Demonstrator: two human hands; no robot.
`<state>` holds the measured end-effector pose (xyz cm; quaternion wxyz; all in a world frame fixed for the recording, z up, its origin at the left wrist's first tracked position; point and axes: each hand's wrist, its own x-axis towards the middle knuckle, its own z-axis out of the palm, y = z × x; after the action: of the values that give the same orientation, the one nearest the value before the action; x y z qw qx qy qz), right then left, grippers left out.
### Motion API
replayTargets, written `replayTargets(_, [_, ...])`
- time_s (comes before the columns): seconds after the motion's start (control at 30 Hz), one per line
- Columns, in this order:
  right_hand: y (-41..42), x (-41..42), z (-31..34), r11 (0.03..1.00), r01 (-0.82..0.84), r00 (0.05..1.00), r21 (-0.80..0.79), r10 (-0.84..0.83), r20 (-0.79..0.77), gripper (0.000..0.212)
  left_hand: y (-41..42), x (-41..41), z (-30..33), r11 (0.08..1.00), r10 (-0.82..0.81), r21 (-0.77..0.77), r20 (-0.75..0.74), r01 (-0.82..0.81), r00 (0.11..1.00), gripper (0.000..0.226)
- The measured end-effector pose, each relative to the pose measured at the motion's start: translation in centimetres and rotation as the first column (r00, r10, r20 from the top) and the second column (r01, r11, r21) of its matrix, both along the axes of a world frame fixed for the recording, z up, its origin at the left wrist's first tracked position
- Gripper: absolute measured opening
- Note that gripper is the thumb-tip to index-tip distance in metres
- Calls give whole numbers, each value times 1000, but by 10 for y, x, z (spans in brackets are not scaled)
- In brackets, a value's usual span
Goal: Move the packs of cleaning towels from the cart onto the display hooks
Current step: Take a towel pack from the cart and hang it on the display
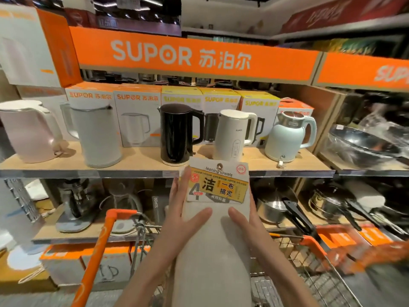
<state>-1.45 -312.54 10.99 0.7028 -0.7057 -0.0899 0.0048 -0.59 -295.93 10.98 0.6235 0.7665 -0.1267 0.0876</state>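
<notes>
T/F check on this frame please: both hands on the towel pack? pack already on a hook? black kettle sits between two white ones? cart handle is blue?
1. Both hands hold the pack of cleaning towels, the left hand and the right hand on its two sides. True.
2. The pack already hangs on a display hook. False: it is held up over the cart, and no hook shows in this view.
3. The black kettle stands between a tall white kettle and a smaller white kettle. True.
4. The cart handle is blue. False: it is orange.
</notes>
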Motion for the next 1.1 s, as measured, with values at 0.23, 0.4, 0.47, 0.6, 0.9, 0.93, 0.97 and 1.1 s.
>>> replayTargets(0.23, [-4,-51,-2,973,223,974,63,-224,14,84,-14,-22,5,989,-146,-9,44,147,988,82])
replayTargets(0.4, [-31,-106,-12,840,529,833,121,-541,112,95,-50,-52,5,966,-260,29,96,258,961,81])
replayTargets(0.47, [-45,-128,-9,805,582,784,113,-592,185,88,-65,-67,4,938,-345,85,131,336,929,77])
replayTargets(0.6, [-69,-183,-1,750,643,737,156,-661,140,79,-90,-106,-6,876,-482,129,164,465,861,62])
replayTargets(0.9, [-83,-344,6,533,831,519,159,-846,122,74,-120,-225,-16,666,-743,-112,-14,737,669,60])
replayTargets(0.93, [-82,-360,6,513,844,499,155,-858,120,74,-121,-237,-15,625,-780,-116,-35,772,625,61])
replayTargets(0.97, [-81,-376,7,493,856,479,155,-870,120,74,-121,-248,-14,589,-808,-106,-47,801,588,62])
replayTargets(1.1, [-70,-426,7,419,894,406,156,-907,111,76,-121,-291,-14,504,-862,5,-63,864,503,58])
